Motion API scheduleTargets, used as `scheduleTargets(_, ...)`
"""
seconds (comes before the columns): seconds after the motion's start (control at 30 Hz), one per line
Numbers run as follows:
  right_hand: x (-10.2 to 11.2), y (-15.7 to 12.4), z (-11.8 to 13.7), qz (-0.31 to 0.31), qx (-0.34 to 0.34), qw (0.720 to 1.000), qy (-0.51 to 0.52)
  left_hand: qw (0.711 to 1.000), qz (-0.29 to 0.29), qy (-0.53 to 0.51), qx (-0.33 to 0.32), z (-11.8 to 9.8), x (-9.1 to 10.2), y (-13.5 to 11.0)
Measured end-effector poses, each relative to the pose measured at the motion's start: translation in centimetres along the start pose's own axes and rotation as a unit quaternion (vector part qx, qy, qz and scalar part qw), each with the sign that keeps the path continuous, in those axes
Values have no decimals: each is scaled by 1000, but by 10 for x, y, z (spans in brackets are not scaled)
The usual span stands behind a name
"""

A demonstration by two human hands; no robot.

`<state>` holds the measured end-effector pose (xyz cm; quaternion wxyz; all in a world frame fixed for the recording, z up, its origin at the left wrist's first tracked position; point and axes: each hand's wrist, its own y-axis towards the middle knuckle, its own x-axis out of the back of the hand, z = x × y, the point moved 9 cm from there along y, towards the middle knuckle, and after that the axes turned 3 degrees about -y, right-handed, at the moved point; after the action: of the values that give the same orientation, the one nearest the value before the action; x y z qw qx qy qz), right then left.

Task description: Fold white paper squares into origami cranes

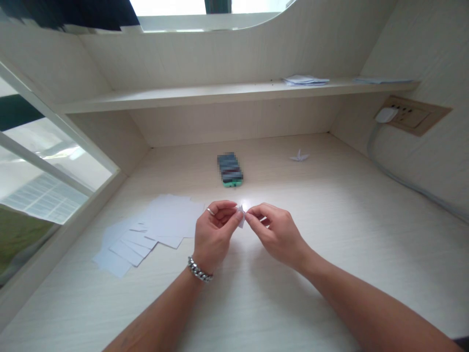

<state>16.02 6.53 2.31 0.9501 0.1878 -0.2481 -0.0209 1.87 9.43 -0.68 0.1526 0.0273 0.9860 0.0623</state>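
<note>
On the big pale table [322, 303] lie white sheets [172, 217], near them the right hand [280, 230] and left hand [214, 234] are close together, a blurry dark block [230, 168] sits behind, a pointy folded paper [299, 157] rests farther right, and both hands' fingertips pinch one tiny white paper [242, 223] between them.

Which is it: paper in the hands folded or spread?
Folded: the small paper piece, pinched by left hand and right hand, shows pointed tips; much is hidden.
</note>
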Motion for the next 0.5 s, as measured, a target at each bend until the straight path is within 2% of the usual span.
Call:
scheduleTargets(0.2,-4,0,-12,18,-80,991,109,1000,8,-6,-2,2,-1,0)
scheduleTargets(0.5,-7,-4,-15,3,-102,983,153,997,7,-67,24,8,-4,-1)
